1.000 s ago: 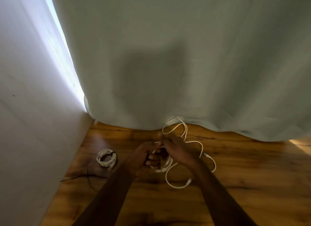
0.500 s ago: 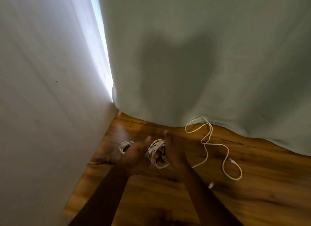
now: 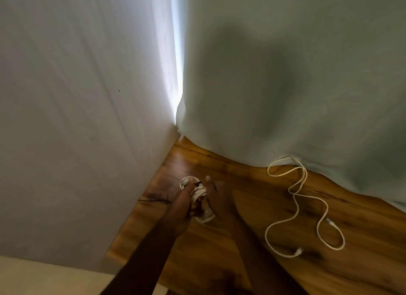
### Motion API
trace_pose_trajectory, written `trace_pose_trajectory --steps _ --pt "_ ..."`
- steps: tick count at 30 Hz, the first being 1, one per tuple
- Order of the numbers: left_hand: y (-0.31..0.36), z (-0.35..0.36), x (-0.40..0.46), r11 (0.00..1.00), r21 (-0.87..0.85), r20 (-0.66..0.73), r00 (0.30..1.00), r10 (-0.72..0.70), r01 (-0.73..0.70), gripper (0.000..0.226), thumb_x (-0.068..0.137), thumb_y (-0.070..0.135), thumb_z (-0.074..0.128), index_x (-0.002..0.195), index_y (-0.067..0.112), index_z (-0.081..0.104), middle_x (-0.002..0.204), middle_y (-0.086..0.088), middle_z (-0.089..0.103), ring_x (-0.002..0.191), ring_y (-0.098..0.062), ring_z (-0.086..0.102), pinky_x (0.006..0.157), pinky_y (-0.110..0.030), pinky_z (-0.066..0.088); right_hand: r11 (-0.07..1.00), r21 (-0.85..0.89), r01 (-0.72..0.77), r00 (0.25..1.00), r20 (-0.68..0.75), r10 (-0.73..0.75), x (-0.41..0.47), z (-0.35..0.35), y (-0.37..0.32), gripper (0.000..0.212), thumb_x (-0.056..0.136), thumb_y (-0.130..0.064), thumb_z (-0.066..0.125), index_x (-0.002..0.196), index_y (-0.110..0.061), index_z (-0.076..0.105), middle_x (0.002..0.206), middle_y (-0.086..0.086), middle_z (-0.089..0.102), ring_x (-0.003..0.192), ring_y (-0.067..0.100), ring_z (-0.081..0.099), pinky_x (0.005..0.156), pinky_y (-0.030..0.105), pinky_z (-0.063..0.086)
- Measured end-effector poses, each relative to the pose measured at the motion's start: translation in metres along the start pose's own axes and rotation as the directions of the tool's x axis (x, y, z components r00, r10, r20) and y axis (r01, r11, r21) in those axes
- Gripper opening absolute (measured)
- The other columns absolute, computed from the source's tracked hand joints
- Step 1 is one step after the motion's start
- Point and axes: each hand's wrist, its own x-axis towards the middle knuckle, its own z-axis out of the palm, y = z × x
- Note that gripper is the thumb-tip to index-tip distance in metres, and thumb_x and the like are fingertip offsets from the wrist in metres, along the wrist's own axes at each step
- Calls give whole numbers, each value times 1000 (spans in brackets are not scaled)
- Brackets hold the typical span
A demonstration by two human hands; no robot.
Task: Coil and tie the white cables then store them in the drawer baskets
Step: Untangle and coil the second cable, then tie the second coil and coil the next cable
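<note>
A bundled white cable (image 3: 199,194) sits between my two hands above the wooden floor. My left hand (image 3: 182,203) grips the bundle from the left, and my right hand (image 3: 216,198) holds it from the right, thumb raised. Just behind my left thumb a second coiled white cable (image 3: 185,181) with a dark tie peeks out on the floor. A loose white cable (image 3: 295,201) snakes across the floor to the right, its far end under the curtain and two plugs near the front.
A grey wall (image 3: 77,119) rises close on the left. A pale curtain (image 3: 285,75) hangs to the floor behind. A thin dark wire (image 3: 153,200) lies by the wall's base. Wooden floor (image 3: 252,261) spreads in front and right.
The view has swung left toward the wall. My hands carried the gathered cable bundle left, near the tied coil, leaving the loose cable stretched out on the floor to the right.
</note>
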Motion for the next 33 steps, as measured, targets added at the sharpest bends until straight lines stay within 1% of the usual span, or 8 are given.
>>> trace_pose_trajectory --steps 3,6,9,13,17,22,28,33 --pt "-1 -20 3 988 151 -253 966 60 -22 41 102 37 45 98 3 66 77 -14 68 62 -21 64 48 -26 48 997 -6 80 988 129 -79 5 17 4 45 106 -34 45 64 -32 60 61 -8 60 53 3 55 53 25 40" --pt "-2 -49 -2 981 195 -377 923 84 -9 34 100 23 45 77 5 63 61 -13 58 45 -19 54 41 -23 42 996 -44 71 972 227 -59 7 32 12 39 103 -40 49 68 -29 61 60 -10 57 53 -1 50 54 23 37" --pt "-3 -88 -6 982 187 -524 847 88 13 29 97 12 45 74 1 61 51 -11 50 34 -17 45 35 -19 36 988 -132 81 983 175 -57 6 41 23 24 99 -31 58 78 -27 68 64 -13 58 57 -5 53 53 13 33" --pt "-8 -127 -4 995 88 -630 777 24 40 24 91 13 50 78 5 68 54 -10 53 36 -18 47 37 -20 37 955 -297 24 994 107 8 4 51 37 20 95 -28 62 91 -14 76 85 3 74 75 13 65 65 28 46" --pt "-12 -145 1 998 44 -663 749 -5 45 24 89 19 51 72 6 63 61 -13 49 47 -22 43 40 -21 36 908 -417 -46 976 175 130 -4 65 39 19 90 -34 68 104 -24 76 106 -2 74 98 18 68 84 32 52" --pt "-16 -158 7 997 45 -645 764 -21 65 25 91 21 46 77 7 63 66 -14 49 48 -21 41 39 -21 36 810 -586 -31 909 320 267 -12 86 32 25 88 -38 63 113 -33 67 124 -4 64 117 21 58 104 39 38" --pt "-16 -159 10 996 42 -616 787 -36 78 23 91 23 47 80 10 62 63 -10 48 47 -19 39 40 -20 36 582 -794 179 908 360 213 -18 105 35 19 95 -31 52 106 -27 68 113 2 67 111 28 61 108 52 38" --pt "-17 -163 10 994 55 -615 787 -36 89 23 90 24 47 83 9 63 66 -11 52 46 -20 43 41 -21 38 584 -794 167 923 335 192 -23 114 36 18 93 -19 53 100 -28 68 110 0 65 109 26 61 112 58 29"
